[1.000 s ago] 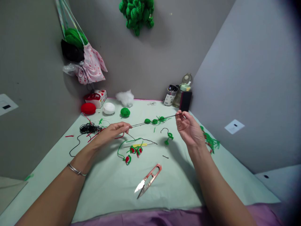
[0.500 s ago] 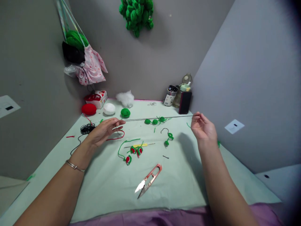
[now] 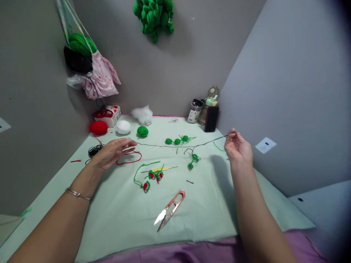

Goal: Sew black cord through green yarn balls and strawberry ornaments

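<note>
A thin black cord [image 3: 175, 147] spans the air between my two hands and sags a little in the middle. My left hand [image 3: 116, 151] pinches its left end, and my right hand [image 3: 236, 146] pinches the other end at the right. Toward the right the cord looks twisted, with a short loose strand hanging near its middle. Below it on the table lie small red and green crocheted pieces [image 3: 146, 186], a yellow-handled crochet hook [image 3: 160, 169] and a curled green piece [image 3: 195, 157]. Orange thread snips [image 3: 171, 209] rest nearer to me.
Along the back are red yarn [image 3: 98, 128], white yarn [image 3: 123, 127], green yarn [image 3: 142, 131], stuffing [image 3: 143, 115], a pen holder [image 3: 193, 112] and a dark phone [image 3: 211, 119]. Black yarn [image 3: 94, 150] lies beside my left hand. A pink bag [image 3: 102, 75] hangs at left.
The cord was taut and straight; now it sags and looks twisted toward the right. Both hands still hold its ends. The whole view has shifted slightly.
</note>
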A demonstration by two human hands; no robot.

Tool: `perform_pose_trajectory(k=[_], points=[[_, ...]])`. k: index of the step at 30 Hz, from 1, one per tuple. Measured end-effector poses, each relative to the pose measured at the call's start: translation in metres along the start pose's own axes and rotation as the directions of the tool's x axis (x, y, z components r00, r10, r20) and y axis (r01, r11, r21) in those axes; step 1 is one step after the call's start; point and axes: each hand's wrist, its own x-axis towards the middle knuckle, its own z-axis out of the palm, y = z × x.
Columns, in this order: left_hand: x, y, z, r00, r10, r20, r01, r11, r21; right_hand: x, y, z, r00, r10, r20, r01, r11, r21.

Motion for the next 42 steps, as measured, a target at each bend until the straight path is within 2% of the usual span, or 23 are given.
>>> perform_pose_trajectory(k=[4,7,9,11,13,14,15,16,17,18,19,20,21,22,23,25,27,31,33,35,39,42], points=[[0.002,-0.001,-0.001,0.999,0.039,-0.032,-0.041,0.996,-0.074,0.0,0.0,0.0,1.0,0.007,0.022,-0.006,0.999,-0.034],[0.001,-0.003,0.008,0.999,0.037,-0.032,-0.037,0.999,-0.025,-0.007,0.005,0.005,0.996,0.048,0.069,-0.042,0.996,-0.081],[-0.002,-0.005,0.019,0.999,0.033,-0.021,-0.032,0.999,0.04,-0.019,0.013,0.012,0.984,0.076,0.16,-0.047,0.984,-0.174],[-0.007,-0.007,0.034,1.0,0.012,0.017,-0.014,0.996,0.094,-0.039,0.028,0.022,0.948,0.111,0.298,-0.012,0.949,-0.316],[-0.016,-0.009,0.054,0.997,0.002,0.08,-0.011,0.993,0.116,-0.068,0.047,0.034,0.874,0.201,0.442,0.027,0.889,-0.458],[-0.021,-0.01,0.064,0.988,0.012,0.151,-0.031,0.992,0.12,-0.084,0.058,0.04,0.814,0.294,0.502,0.021,0.847,-0.531],[-0.026,-0.011,0.074,0.973,0.02,0.229,-0.049,0.991,0.122,-0.1,0.068,0.046,0.739,0.402,0.54,0.002,0.801,-0.599],[-0.031,-0.012,0.084,0.95,0.012,0.312,-0.051,0.992,0.118,-0.115,0.077,0.052,0.644,0.514,0.567,-0.023,0.754,-0.657],[-0.036,-0.013,0.092,0.918,-0.004,0.396,-0.046,0.992,0.115,-0.128,0.084,0.057,0.542,0.599,0.589,-0.045,0.721,-0.692],[-0.039,-0.014,0.097,0.888,-0.025,0.459,-0.035,0.992,0.121,-0.137,0.089,0.063,0.461,0.659,0.595,-0.063,0.693,-0.718],[-0.042,-0.015,0.101,0.847,-0.069,0.527,-0.015,0.988,0.153,-0.142,0.09,0.068,0.413,0.69,0.595,-0.073,0.676,-0.733],[-0.043,-0.015,0.102,0.814,-0.114,0.569,0.005,0.982,0.189,-0.142,0.088,0.072,0.409,0.688,0.599,-0.076,0.68,-0.729],[-0.043,-0.015,0.1,0.8,-0.145,0.582,0.017,0.975,0.22,-0.138,0.082,0.077,0.446,0.659,0.605,-0.071,0.7,-0.71],[-0.041,-0.015,0.096,0.806,-0.162,0.569,0.019,0.968,0.249,-0.13,0.073,0.08,0.513,0.6,0.614,-0.057,0.737,-0.673],[-0.038,-0.014,0.091,0.837,-0.141,0.529,0.002,0.967,0.255,-0.119,0.062,0.083,0.601,0.51,0.615,-0.033,0.785,-0.618],[-0.031,-0.011,0.077,0.909,-0.064,0.412,-0.031,0.975,0.22,-0.09,0.036,0.086,0.748,0.327,0.577,0.01,0.864,-0.503],[-0.023,-0.009,0.061,0.937,-0.036,0.346,-0.049,0.971,0.233,-0.061,0.009,0.083,0.823,0.195,0.534,0.033,0.922,-0.387],[-0.012,-0.006,0.037,0.951,-0.059,0.305,-0.031,0.959,0.283,-0.017,-0.03,0.069,0.933,0.023,0.36,0.037,0.987,-0.158],[-0.01,-0.006,0.03,0.948,-0.08,0.309,-0.023,0.948,0.318,-0.006,-0.04,0.062,0.961,0.0,0.276,0.025,0.996,-0.088],[-0.01,-0.005,0.025,0.943,-0.1,0.316,-0.017,0.938,0.346,0.001,-0.047,0.056,0.969,-0.015,0.248,0.033,0.997,-0.07],[-0.009,-0.002,0.019,0.935,-0.12,0.334,-0.026,0.916,0.401,0.002,-0.059,0.05,0.944,-0.088,0.318,0.144,0.977,-0.156],[-0.01,0.002,0.017,0.91,-0.154,0.386,-0.046,0.885,0.463,-0.002,-0.062,0.048,0.923,-0.087,0.374,0.176,0.962,-0.211]])
